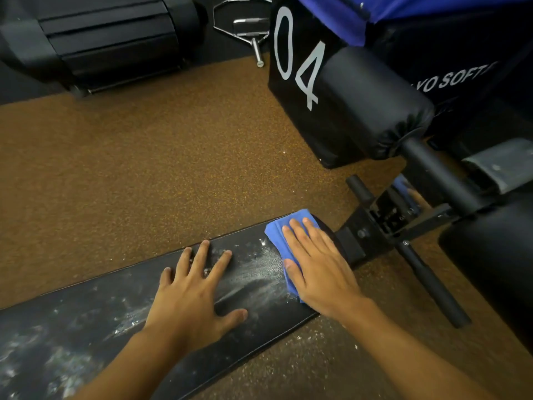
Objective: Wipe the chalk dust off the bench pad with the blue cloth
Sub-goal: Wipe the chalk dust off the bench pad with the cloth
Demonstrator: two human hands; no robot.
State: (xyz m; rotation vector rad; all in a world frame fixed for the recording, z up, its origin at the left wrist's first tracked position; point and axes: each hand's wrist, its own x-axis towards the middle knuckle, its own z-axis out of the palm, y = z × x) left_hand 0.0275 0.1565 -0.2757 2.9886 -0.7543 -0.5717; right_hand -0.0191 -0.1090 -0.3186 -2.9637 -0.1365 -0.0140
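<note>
The black bench pad (95, 310) runs from the lower left up to the centre right, smeared with white chalk dust (256, 277). My right hand (317, 269) lies flat with straight fingers on the blue cloth (275, 230), pressing it onto the pad's right end. Most of the cloth is hidden under that hand. My left hand (193, 295) rests flat on the pad with fingers spread, just left of the thickest chalk streak.
The bench's black metal frame (375, 226) and a foam roller (377, 105) stand to the right. A black soft box marked 04 (297, 59) sits behind. A folded black mat (109, 41) lies at the back left on the brown speckled floor (144, 168). Chalk crumbs lie beside the pad.
</note>
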